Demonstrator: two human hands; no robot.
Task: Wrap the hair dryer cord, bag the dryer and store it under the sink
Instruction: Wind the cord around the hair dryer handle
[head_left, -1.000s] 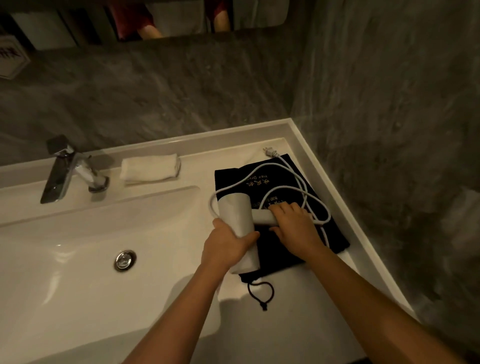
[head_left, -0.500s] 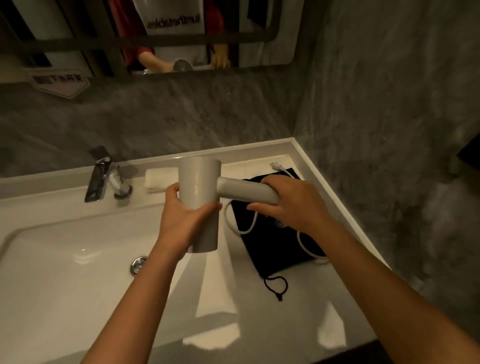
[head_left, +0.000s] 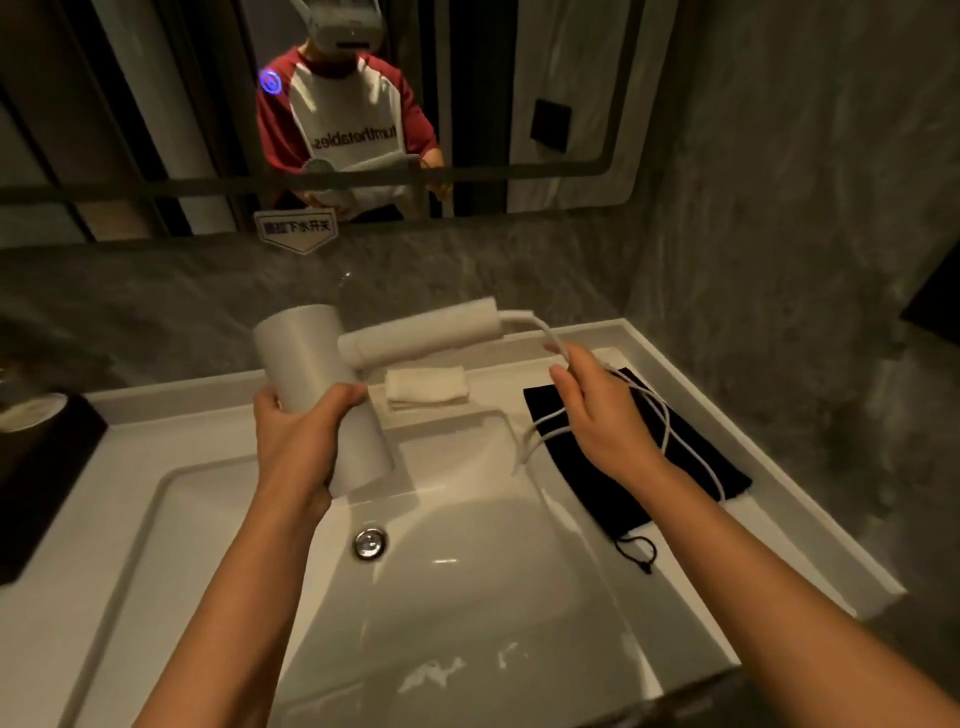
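A white hair dryer (head_left: 311, 358) is held up over the sink basin, its handle (head_left: 426, 330) pointing right. My left hand (head_left: 298, 441) grips the barrel from below. My right hand (head_left: 602, 415) pinches the white cord (head_left: 675, 441) a little past the handle's end. The cord loops down over a flat black drawstring bag (head_left: 613, 499) lying on the counter at the right, its drawstring toward the front.
The white sink basin (head_left: 467, 597) with a metal drain (head_left: 370, 542) lies below my arms. A folded white towel (head_left: 426, 383) sits at the back ledge. A dark box (head_left: 36, 467) stands at the left. Grey stone walls close in behind and on the right, with a mirror above.
The dryer was lifted off the bag and raised over the basin. My right hand slid off the handle onto the cord. The view tilted up toward the mirror.
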